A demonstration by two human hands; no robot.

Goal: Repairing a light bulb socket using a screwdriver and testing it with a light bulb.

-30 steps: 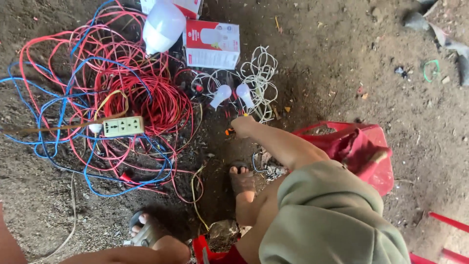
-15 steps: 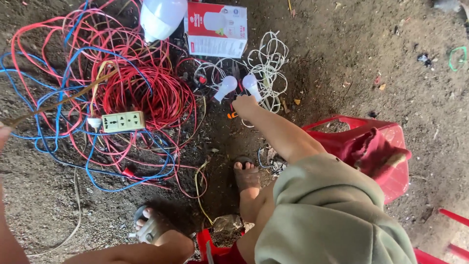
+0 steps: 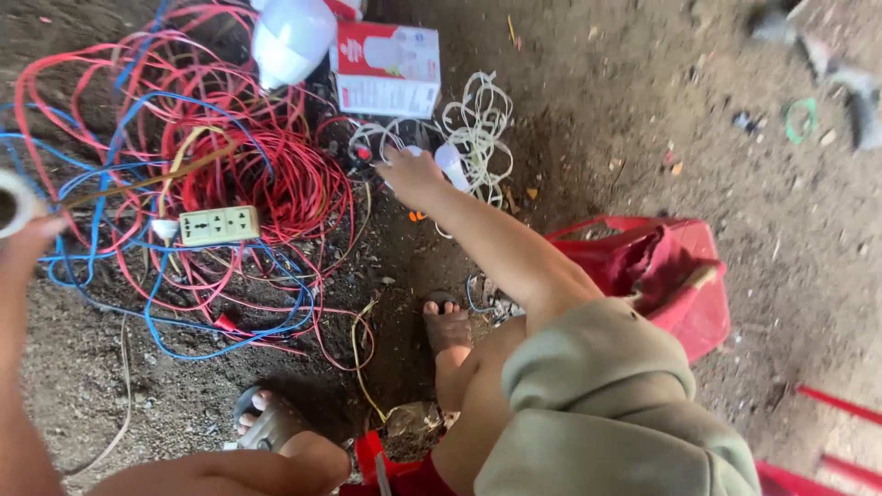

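Observation:
My right hand [image 3: 413, 174] reaches out over the dirt and closes on one of two small white bulbs on sockets. The other small bulb [image 3: 452, 165] lies just right of my fingers, against a coil of white cord [image 3: 480, 115]. At the left edge, my left hand [image 3: 28, 241] is raised and holds a pale roll of tape [image 3: 13, 197]. Between the hands lies a tangle of red wire [image 3: 276, 184] and blue wire [image 3: 184, 344]. A cream socket strip [image 3: 219, 225] rests on the tangle.
A large white bulb [image 3: 289, 37] and a red-and-white carton [image 3: 386, 66] lie at the far side. A red plastic bag [image 3: 671, 276] sits to my right. My sandalled feet [image 3: 448, 323] [image 3: 268, 421] stand on the dirt. Red rods [image 3: 836, 404] show at bottom right.
My right hand moved forward from the ground onto the small bulbs, covering one. My left hand came up into view at the left edge with the tape roll.

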